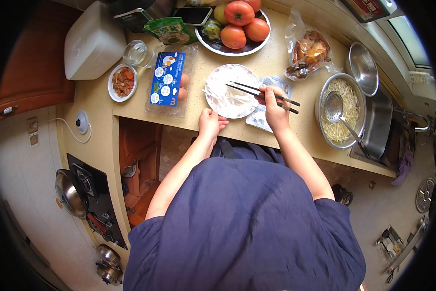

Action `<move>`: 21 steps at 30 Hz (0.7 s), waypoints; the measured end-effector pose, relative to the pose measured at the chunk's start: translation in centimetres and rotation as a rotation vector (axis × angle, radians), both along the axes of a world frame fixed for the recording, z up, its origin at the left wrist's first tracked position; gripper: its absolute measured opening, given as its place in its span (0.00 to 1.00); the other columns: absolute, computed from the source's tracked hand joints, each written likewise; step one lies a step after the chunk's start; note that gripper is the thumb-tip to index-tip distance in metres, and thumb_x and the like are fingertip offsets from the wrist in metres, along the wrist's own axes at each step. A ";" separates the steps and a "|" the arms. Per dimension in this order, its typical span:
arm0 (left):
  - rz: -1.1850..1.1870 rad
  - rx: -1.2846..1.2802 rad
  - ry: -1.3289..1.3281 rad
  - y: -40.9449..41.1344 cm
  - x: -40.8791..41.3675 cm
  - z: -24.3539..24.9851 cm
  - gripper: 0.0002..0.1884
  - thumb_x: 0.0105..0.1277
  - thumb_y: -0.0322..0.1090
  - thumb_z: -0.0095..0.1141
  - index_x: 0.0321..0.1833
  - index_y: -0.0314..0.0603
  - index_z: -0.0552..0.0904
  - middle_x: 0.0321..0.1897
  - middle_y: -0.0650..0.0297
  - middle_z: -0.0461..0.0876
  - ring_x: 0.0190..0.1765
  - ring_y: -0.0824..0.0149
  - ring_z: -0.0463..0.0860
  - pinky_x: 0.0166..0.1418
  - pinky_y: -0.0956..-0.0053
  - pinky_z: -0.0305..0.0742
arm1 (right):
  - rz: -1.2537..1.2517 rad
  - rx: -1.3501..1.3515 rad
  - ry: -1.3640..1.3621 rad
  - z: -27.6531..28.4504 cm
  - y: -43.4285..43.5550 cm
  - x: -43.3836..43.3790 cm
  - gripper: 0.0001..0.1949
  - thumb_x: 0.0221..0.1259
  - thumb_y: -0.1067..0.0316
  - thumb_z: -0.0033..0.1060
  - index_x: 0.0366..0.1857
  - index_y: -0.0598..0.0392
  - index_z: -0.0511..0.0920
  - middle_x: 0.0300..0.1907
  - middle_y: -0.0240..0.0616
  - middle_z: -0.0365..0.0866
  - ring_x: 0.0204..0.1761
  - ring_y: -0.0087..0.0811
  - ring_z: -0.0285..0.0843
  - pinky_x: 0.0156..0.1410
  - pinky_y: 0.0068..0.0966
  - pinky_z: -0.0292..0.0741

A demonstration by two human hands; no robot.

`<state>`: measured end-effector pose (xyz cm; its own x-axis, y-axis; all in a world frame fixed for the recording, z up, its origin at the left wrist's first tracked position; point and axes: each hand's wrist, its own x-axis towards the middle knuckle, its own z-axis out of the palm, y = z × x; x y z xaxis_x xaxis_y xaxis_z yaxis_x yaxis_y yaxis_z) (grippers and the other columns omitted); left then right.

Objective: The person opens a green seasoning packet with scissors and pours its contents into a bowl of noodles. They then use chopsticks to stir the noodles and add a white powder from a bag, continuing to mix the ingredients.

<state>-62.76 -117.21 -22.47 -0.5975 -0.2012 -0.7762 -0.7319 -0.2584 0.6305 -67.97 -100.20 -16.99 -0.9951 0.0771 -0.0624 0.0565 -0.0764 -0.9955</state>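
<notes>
A round white plate with a patterned rim [254, 74] lies before me on the counter, heaped with thin white food strips [236, 95]. Several strips hang over its left edge. My right hand [274, 107] grips a pair of dark chopsticks [244, 88], whose tips are over the strips. I cannot see any strip clearly pinched between them. At the plate's front left rim is my left hand [212, 124], thumb by the edge and fingers stretched along the front. Whether it grips the rim is unclear. Beneath the right side of the plate lies a flat printed plastic package [260, 122].
Left stand an egg carton [167, 80], a bowl of chopped food [122, 82] and a glass [137, 54]. A tomato bowl [234, 51] is behind. Right are bagged cooked meat [310, 51], a metal bowl of bean sprouts [343, 109] with a skimmer [334, 106], and a sink [378, 120].
</notes>
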 end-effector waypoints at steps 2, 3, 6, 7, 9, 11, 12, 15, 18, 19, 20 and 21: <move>0.029 0.017 0.012 0.0 0.1 -0.2 0.08 0.67 0.35 0.35 0.39 0.36 0.65 0.26 0.58 0.76 0.24 0.68 0.79 0.24 0.82 0.71 | 0.015 0.019 -0.028 -0.1 0.6 0.4 0.08 0.60 0.71 0.48 0.30 0.64 0.76 0.32 0.38 0.73 0.31 0.26 0.76 0.36 0.20 0.79; 0.028 0.012 0.008 0.0 0.1 -0.2 0.08 0.67 0.35 0.35 0.39 0.36 0.65 0.26 0.58 0.76 0.24 0.68 0.79 0.24 0.82 0.71 | 0.023 0.017 -0.048 0.3 0.9 0.6 0.08 0.60 0.71 0.47 0.30 0.64 0.76 0.32 0.38 0.73 0.31 0.26 0.76 0.36 0.20 0.79; 0.025 0.009 0.003 0.0 0.1 -0.2 0.08 0.67 0.35 0.35 0.38 0.36 0.65 0.26 0.58 0.76 0.24 0.68 0.79 0.24 0.82 0.71 | 0.083 0.094 -0.024 2.2 2.3 1.3 0.10 0.63 0.65 0.44 0.34 0.60 0.75 0.31 0.37 0.76 0.32 0.26 0.76 0.37 0.19 0.77; 0.028 0.015 0.005 0.0 0.1 -0.1 0.08 0.67 0.35 0.35 0.38 0.36 0.65 0.26 0.58 0.76 0.24 0.68 0.79 0.24 0.82 0.71 | 0.100 0.107 -0.019 3.0 2.9 1.4 0.11 0.63 0.65 0.44 0.35 0.60 0.75 0.31 0.37 0.75 0.31 0.25 0.76 0.35 0.18 0.76; 0.029 0.015 0.005 0.0 0.1 -0.1 0.08 0.67 0.34 0.35 0.38 0.36 0.65 0.26 0.58 0.76 0.24 0.68 0.79 0.24 0.82 0.71 | 0.087 0.188 -0.006 4.6 3.6 1.8 0.11 0.63 0.64 0.45 0.36 0.61 0.75 0.32 0.36 0.74 0.30 0.25 0.77 0.33 0.17 0.75; 0.029 0.002 0.002 0.0 0.2 0.0 0.08 0.67 0.34 0.36 0.38 0.36 0.64 0.26 0.58 0.76 0.24 0.68 0.79 0.24 0.82 0.71 | 0.105 0.274 -0.028 4.9 3.9 1.9 0.11 0.62 0.64 0.45 0.36 0.61 0.75 0.35 0.37 0.71 0.30 0.26 0.77 0.32 0.16 0.75; 0.028 0.001 0.004 0.0 0.1 0.0 0.08 0.67 0.34 0.36 0.38 0.36 0.64 0.26 0.58 0.76 0.24 0.68 0.79 0.24 0.82 0.71 | 0.116 0.298 -0.060 4.7 3.9 2.1 0.11 0.62 0.65 0.45 0.36 0.61 0.75 0.36 0.37 0.71 0.30 0.26 0.77 0.31 0.16 0.74; 0.029 0.005 0.009 0.0 0.1 0.1 0.08 0.67 0.34 0.36 0.38 0.36 0.64 0.26 0.57 0.76 0.24 0.68 0.79 0.24 0.82 0.71 | 0.133 0.275 -0.117 3.2 3.3 2.3 0.07 0.60 0.71 0.46 0.34 0.61 0.75 0.35 0.36 0.67 0.29 0.22 0.72 0.30 0.18 0.78; 0.019 0.017 0.007 0.0 0.0 0.2 0.08 0.67 0.34 0.35 0.39 0.36 0.64 0.27 0.57 0.76 0.25 0.68 0.79 0.25 0.82 0.72 | 0.067 0.238 -0.030 2.1 2.4 2.0 0.06 0.59 0.71 0.48 0.31 0.62 0.76 0.32 0.36 0.68 0.27 0.22 0.72 0.30 0.18 0.78; 0.005 0.016 0.001 -0.1 0.0 0.1 0.09 0.68 0.35 0.34 0.40 0.36 0.64 0.28 0.57 0.76 0.26 0.68 0.79 0.26 0.82 0.73 | 0.051 0.234 -0.013 2.0 2.3 1.8 0.06 0.58 0.72 0.48 0.30 0.62 0.76 0.30 0.36 0.69 0.26 0.22 0.71 0.29 0.17 0.78; -0.010 0.015 -0.006 -0.1 0.0 0.1 0.09 0.68 0.35 0.34 0.41 0.36 0.64 0.29 0.56 0.76 0.27 0.68 0.79 0.27 0.81 0.73 | 0.035 0.231 0.003 1.9 2.2 1.7 0.07 0.58 0.72 0.49 0.29 0.63 0.76 0.29 0.36 0.69 0.26 0.22 0.71 0.29 0.17 0.77; -0.011 0.011 -0.006 -0.1 0.0 0.0 0.09 0.68 0.35 0.34 0.41 0.36 0.64 0.29 0.56 0.76 0.27 0.68 0.79 0.27 0.81 0.73 | 0.050 0.251 0.022 1.7 2.4 1.7 0.07 0.59 0.71 0.48 0.29 0.63 0.76 0.29 0.36 0.70 0.27 0.23 0.72 0.30 0.17 0.77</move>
